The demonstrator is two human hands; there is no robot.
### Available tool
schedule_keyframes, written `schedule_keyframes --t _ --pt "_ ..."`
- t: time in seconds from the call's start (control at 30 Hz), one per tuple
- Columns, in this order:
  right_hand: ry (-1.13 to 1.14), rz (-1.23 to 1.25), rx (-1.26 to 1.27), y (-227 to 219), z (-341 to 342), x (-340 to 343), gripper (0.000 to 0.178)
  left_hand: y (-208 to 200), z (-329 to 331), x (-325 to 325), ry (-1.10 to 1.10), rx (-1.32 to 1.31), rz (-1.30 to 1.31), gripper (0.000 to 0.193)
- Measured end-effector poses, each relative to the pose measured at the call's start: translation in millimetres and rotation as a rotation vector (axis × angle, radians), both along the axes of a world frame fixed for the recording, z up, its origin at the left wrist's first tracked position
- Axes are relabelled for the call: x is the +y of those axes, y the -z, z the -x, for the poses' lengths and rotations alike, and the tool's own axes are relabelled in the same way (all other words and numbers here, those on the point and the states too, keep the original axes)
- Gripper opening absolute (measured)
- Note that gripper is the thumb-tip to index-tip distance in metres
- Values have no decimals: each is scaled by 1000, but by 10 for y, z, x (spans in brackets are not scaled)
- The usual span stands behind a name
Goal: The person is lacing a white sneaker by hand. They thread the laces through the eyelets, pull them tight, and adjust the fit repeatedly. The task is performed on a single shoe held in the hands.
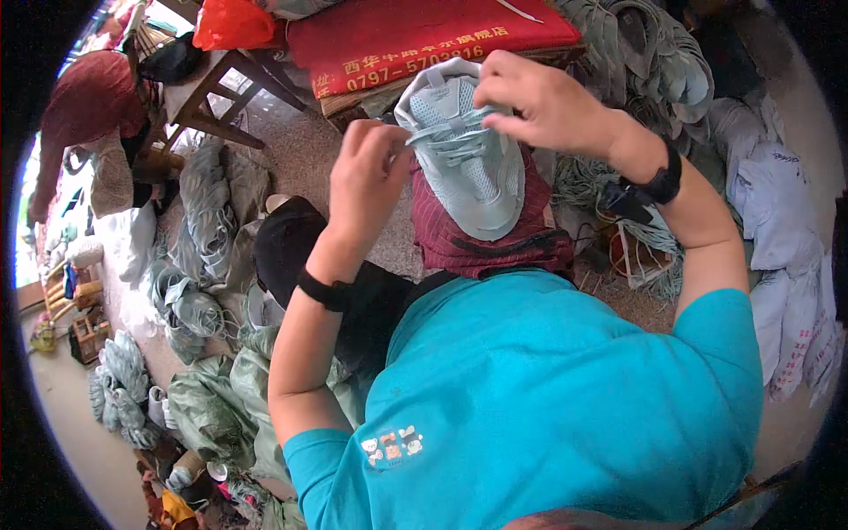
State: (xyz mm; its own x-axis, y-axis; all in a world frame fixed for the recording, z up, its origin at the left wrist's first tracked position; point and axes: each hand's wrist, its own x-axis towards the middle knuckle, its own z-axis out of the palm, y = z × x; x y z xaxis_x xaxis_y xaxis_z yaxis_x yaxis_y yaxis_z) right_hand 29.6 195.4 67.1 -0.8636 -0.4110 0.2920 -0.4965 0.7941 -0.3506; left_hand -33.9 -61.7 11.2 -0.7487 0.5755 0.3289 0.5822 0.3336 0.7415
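Observation:
A pale blue-grey sneaker [488, 216] rests on the maroon striped cloth [433, 208] over my lap, its toe toward me and its opening away. Light blue shoelaces [452, 134] cross its tongue. At the left side of the shoe my left hand [364, 172] is closed, thumb and fingers pinched at a lace end. My right hand [543, 102] is closed over the upper right of the shoe, pinching the lace near the eyelets. Its fingertips partly cover the collar.
Beyond the shoe stands a low table with a red printed cover [424, 40]. A wooden stool [225, 97] is at the far left. Heaps of grey-blue shoe uppers [208, 203] lie left, with more [645, 53] at far right. Green sacks [208, 397] and white sacks [773, 203] flank me.

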Motion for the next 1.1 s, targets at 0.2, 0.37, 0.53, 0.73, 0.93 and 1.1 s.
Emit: schedule_keyframes --t 0.2,0.37,0.53,0.73,0.93,1.1 --pt "72 -3 -108 117 190 4 17 74 -3 147 112 150 97 16" --pt "135 115 -149 116 257 -57 12 74 23 157 124 276 126 15" --pt "159 178 -170 138 216 -172 11 84 30 154 177 412 163 14" --pt "203 212 -261 73 141 -274 11 5 -69 265 213 597 66 20" --pt "133 882 -575 262 269 0 12 214 83 166 173 660 292 19" --pt "326 474 -172 43 222 220 12 305 -14 86 149 420 254 18"
